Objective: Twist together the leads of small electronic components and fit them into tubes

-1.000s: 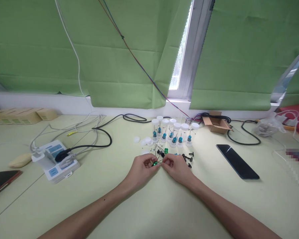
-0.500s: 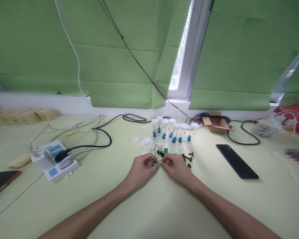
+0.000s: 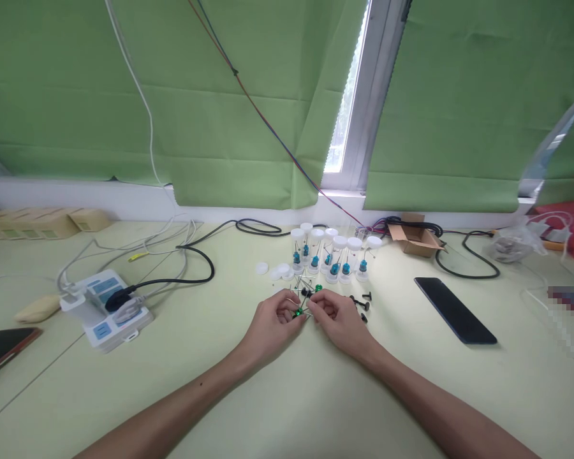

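Our right hand (image 3: 338,320) has edged upward since the earlier frame, fingertips bunched beside the green part (image 3: 298,312); we cannot tell whether they grip anything. At twelve o'clock before us, our left hand (image 3: 273,319) pinches that part. Capped tubes (image 3: 334,268) stand at its one o'clock.

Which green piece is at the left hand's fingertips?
The near green piece, lower in the picture, between the two hands, is at the left hand. The far green piece sits farther back, just beyond the right hand.
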`<action>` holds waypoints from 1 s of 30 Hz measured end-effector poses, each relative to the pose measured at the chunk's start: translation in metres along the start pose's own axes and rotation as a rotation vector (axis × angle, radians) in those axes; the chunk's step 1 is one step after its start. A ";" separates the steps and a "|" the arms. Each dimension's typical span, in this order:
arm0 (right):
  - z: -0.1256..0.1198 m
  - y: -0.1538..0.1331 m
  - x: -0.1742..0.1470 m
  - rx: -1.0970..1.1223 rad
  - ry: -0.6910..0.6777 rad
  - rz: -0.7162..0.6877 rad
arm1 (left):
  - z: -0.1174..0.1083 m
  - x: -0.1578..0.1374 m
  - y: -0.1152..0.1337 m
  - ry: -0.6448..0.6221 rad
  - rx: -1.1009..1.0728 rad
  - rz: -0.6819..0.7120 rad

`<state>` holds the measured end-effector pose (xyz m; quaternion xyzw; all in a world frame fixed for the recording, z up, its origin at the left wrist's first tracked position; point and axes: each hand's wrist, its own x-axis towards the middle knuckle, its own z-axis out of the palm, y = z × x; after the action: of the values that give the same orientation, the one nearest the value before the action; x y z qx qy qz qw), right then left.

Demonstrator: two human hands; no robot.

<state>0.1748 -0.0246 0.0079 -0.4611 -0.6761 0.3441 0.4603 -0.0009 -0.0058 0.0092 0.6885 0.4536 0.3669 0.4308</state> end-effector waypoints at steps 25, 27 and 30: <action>0.000 -0.002 -0.001 -0.088 -0.031 -0.065 | -0.001 -0.005 0.007 0.013 0.094 0.113; 0.001 -0.002 -0.002 -0.119 -0.040 -0.090 | -0.001 -0.006 0.006 -0.004 0.111 0.127; 0.001 -0.002 -0.003 -0.160 -0.069 -0.164 | 0.000 -0.007 0.006 -0.042 0.126 0.142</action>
<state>0.1735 -0.0280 0.0081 -0.4275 -0.7523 0.2659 0.4250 -0.0016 -0.0139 0.0145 0.7523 0.4167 0.3527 0.3687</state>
